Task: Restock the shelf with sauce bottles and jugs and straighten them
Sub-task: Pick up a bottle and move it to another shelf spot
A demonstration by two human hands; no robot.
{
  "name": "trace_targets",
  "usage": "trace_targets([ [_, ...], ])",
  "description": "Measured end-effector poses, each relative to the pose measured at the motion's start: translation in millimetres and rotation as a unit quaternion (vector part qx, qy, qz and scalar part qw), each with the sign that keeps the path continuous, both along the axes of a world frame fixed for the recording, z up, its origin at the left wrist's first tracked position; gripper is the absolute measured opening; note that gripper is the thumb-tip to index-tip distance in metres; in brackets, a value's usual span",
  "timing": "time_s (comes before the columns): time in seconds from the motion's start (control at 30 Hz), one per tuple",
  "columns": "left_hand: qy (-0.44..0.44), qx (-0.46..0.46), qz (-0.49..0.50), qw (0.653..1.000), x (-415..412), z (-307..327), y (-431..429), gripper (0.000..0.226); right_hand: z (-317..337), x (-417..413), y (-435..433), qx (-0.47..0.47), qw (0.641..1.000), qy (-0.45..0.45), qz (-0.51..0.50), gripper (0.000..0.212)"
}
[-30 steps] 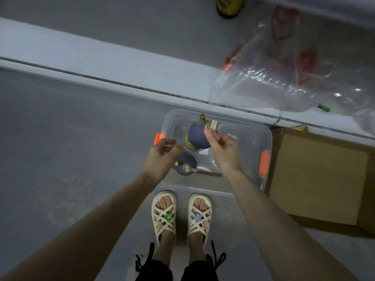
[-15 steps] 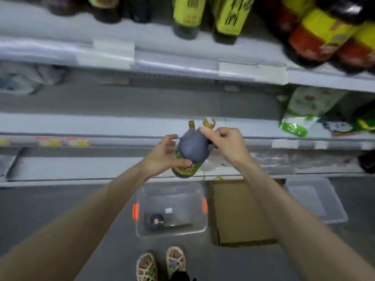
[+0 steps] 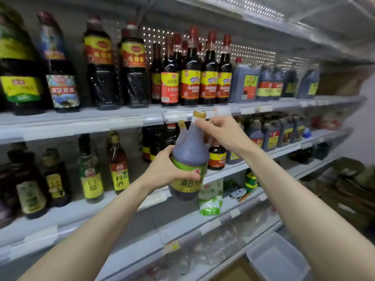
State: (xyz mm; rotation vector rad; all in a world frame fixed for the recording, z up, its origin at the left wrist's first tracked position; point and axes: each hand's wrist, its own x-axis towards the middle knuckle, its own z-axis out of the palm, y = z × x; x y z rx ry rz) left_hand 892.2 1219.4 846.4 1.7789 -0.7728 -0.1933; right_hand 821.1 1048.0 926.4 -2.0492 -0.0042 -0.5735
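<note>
— Where is the jug (image 3: 189,157)?
— In the air in front of the shelving, upright with a slight lean. Its gold cap (image 3: 199,114) reaches the price rail of the upper shelf (image 3: 132,120), and its base crosses the front edge of the middle shelf (image 3: 67,211) in the view. It rests on neither.
— And the hands?
— Both are on it. The left hand (image 3: 166,171) wraps the belly from the left, with the thumb pressed across the green label. The right hand (image 3: 225,134) is curled at the neck, just under the cap, fingers folded in. Whether they pass through a handle I cannot tell.
— Only one jug?
— A second gold cap (image 3: 182,124) shows just behind the first, to its left. What it belongs to is hidden by the jug in front.
— What stands around it?
— On the upper shelf, tall dark bottles with red caps (image 3: 190,78) stand in a row, with square dark jugs (image 3: 245,82) to their right. On the middle shelf, slim bottles with yellow labels (image 3: 118,169) stand left of the left hand. A small jar with a red label (image 3: 217,157) sits just right of the held jug.
— Lower down?
— A green and white pouch (image 3: 210,197) is one level below, under the jug, and a clear plastic tub (image 3: 278,258) lies at the bottom right
</note>
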Motion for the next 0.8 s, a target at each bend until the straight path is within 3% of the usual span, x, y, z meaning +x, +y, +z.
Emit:
trace_targets([
  [0.17,-0.044,-0.043,-0.03,0.998,-40,54,-93,0.069,45,-59,-83,0.01,0.998,-0.054,-0.015,0.031],
  [0.27,-0.057,-0.061,-0.041,0.996,-67,71,-158,0.081,55,-92,-142,0.032,0.996,-0.081,-0.025,0.027],
  [0.37,-0.055,-0.08,-0.05,0.994,-89,81,-225,0.093,65,-121,-199,0.049,0.994,-0.096,-0.03,0.041],
  [0.5,-0.06,-0.092,-0.063,0.992,-114,93,-308,0.09,66,-148,-274,0.094,0.991,-0.091,-0.017,0.012],
  [0.8,-0.073,-0.085,-0.132,0.985,-123,122,-485,0.075,82,-164,-442,0.123,0.982,-0.125,-0.076,0.031],
])
